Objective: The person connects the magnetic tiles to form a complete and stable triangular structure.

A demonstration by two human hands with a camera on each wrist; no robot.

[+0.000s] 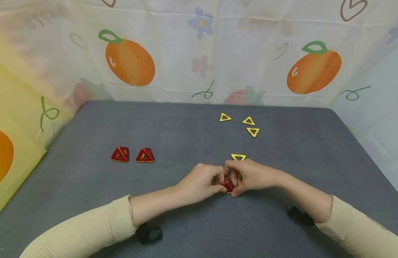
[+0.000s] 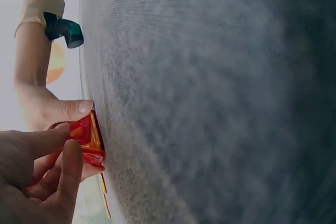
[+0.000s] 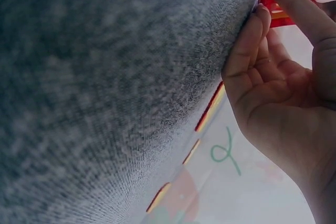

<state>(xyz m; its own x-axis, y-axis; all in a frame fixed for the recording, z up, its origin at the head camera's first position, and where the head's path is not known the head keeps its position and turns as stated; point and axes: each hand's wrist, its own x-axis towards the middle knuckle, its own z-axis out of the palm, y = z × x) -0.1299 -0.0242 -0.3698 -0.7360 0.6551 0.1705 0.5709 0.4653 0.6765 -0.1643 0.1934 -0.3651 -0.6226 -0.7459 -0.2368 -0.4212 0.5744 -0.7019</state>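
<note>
Between the two hands, on the dark grey table (image 1: pixel 192 136), is a small red pyramid of triangular tiles (image 1: pixel 229 185), partly hidden by fingers. My left hand (image 1: pixel 202 182) pinches it from the left with thumb and fingertips. From the other side my right hand (image 1: pixel 254 175) grips it, thumb at the near edge and fingers behind. In the left wrist view the red pyramid (image 2: pixel 84 131) shows a yellow-orange edge, close to the table surface. The right wrist view shows only part of the red pyramid (image 3: pixel 282 20) behind the fingers.
Two finished-looking red pyramids, one (image 1: pixel 120 154) beside the other (image 1: pixel 145 155), stand at the left. A yellow triangle tile (image 1: pixel 238 155) lies just beyond my right hand. Farther back are three more yellow tiles, including one at the far middle (image 1: pixel 224 117). A fruit-printed cloth (image 1: pixel 173 46) hangs behind.
</note>
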